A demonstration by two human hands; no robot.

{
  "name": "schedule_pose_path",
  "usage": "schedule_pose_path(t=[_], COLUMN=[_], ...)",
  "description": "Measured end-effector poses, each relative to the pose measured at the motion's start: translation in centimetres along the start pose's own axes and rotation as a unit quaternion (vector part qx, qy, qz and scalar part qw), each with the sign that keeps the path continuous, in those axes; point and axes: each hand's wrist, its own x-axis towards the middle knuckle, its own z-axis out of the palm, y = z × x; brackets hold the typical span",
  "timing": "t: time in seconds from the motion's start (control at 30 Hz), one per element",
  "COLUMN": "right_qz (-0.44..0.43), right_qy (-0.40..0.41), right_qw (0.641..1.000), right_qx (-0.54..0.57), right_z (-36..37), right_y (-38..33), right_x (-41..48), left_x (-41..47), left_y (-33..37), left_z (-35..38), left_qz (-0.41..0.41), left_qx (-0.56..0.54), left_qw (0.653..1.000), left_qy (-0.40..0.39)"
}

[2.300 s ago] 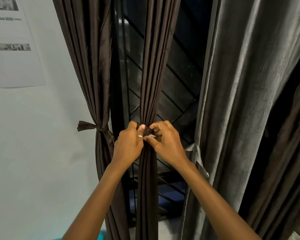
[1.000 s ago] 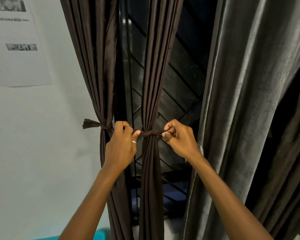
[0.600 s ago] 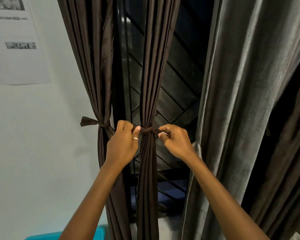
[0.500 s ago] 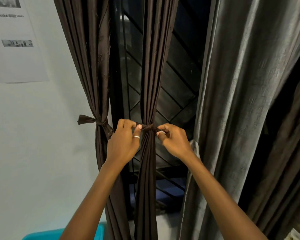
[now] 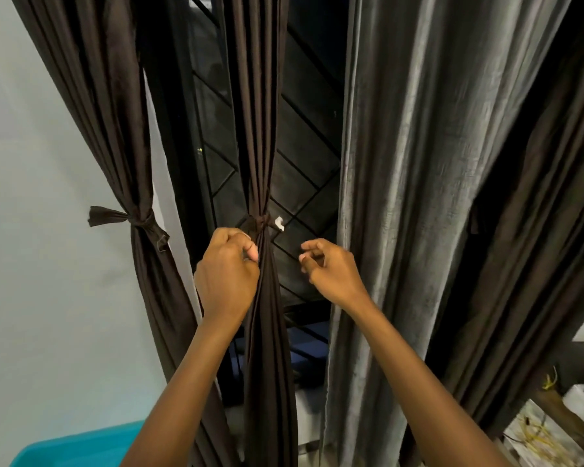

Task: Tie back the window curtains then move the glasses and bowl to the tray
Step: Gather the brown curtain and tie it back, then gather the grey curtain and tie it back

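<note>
The middle brown curtain (image 5: 260, 136) is gathered and bound by a dark tie (image 5: 258, 222) with a small white tag on its right. My left hand (image 5: 226, 267) sits just below the knot against the curtain's left edge, fingers curled, thumb and forefinger pinching what looks like the tie's left end. My right hand (image 5: 331, 267) hovers to the right of the curtain, fingers loosely curled, touching nothing. The left brown curtain (image 5: 115, 129) is bound with its own tie (image 5: 142, 220). No glasses, bowl or tray are in view.
A grey curtain (image 5: 402, 197) hangs loose on the right, with a dark curtain (image 5: 536, 230) beyond it. Behind the curtains is a dark window grille (image 5: 304, 170). A teal object (image 5: 75, 446) shows at bottom left, and white items with yellow strands (image 5: 540, 433) at bottom right.
The knot on the middle curtain is pulled tight. My right hand has let go of the tie and moved right and down. My left hand has dropped just below the knot.
</note>
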Motion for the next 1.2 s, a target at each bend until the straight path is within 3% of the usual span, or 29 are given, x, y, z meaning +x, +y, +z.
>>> schedule_pose_path(t=[0.33,0.67,0.97,1.2], right_qz=[0.067,0.118,0.065,0.002], right_qy=[0.133,0.083,0.098,0.117], right_qw=[0.986,0.978,0.981,0.991], right_qx=[-0.077,-0.151,-0.152,-0.072], right_z=[-2.3,-1.3,0.8,2.1], right_y=[5.2,8.2,9.4,9.3], right_x=[0.6,4.8,4.5,2.5], left_x=[-1.0,-1.6,-2.1,-1.7], left_y=[0.5,-0.6,0.6,3.3], left_z=[3.5,10.0,14.0,16.1], left_qz=[-0.021,-0.032,-0.098,-0.141], left_qx=[-0.042,-0.146,-0.162,-0.066], left_qw=[0.999,0.987,0.962,0.957], left_qy=[-0.022,-0.065,-0.195,-0.244])
